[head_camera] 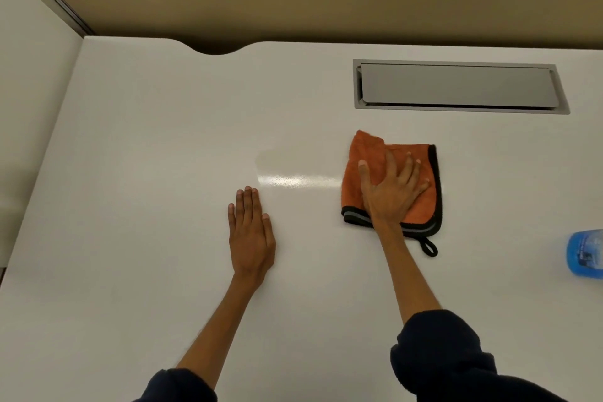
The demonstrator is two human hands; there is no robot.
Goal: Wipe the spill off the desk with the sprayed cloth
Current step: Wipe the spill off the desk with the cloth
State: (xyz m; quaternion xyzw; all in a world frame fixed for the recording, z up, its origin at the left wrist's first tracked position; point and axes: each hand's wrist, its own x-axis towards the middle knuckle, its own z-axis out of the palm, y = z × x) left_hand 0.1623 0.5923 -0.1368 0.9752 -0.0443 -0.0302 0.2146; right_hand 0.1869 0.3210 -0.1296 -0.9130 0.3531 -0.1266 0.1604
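An orange cloth (368, 153) with a black border and a hanging loop lies folded on the white desk (146, 140), right of centre. My right hand (391, 191) presses flat on top of it, fingers spread. My left hand (251, 232) rests palm down on the bare desk, fingers together, holding nothing. Between the two hands a faint wet sheen (293, 179) streaks the desk surface, running left from the cloth's edge.
A grey cable hatch (456, 86) is set flush into the desk behind the cloth. A blue spray bottle (585, 253) stands at the right edge of view. A white partition (32, 75) borders the desk's left side; the far edge has a curved notch.
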